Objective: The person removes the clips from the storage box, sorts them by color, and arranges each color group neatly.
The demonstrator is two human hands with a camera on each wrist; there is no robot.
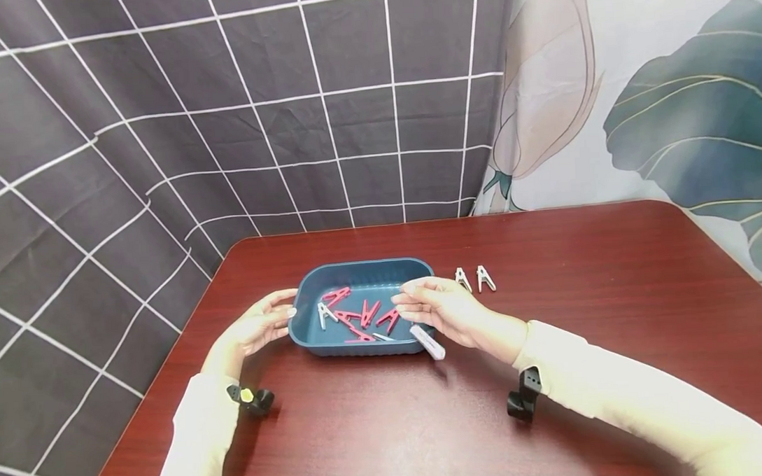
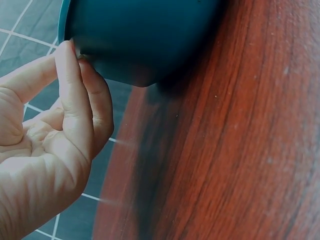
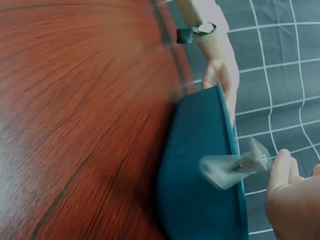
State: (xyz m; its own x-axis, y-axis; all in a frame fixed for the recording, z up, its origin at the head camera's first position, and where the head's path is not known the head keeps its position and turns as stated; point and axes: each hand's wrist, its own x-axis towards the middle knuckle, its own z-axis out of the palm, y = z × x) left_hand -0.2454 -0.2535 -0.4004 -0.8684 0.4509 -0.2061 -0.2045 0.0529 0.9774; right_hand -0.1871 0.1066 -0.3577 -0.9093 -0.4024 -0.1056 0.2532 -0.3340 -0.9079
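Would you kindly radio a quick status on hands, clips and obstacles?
Left hand touching bin. Right hand by bin's right end. White clip blurred near right hand, seemingly released. Near rim possibly in its way.

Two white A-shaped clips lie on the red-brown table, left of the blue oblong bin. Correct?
The side is wrong: in the head view, the two white A-shaped clips lie on the red-brown table, right of the blue oblong bin.

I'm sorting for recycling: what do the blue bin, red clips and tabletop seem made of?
Blue bin: probably satin plastic, given its even color and rounded corners. Red clips: likely plastic too, from their uniform color; too small to judge the finish. Tabletop: wood or wood-look laminate, fairly glossy, with dark grain streaks and a bright glare.
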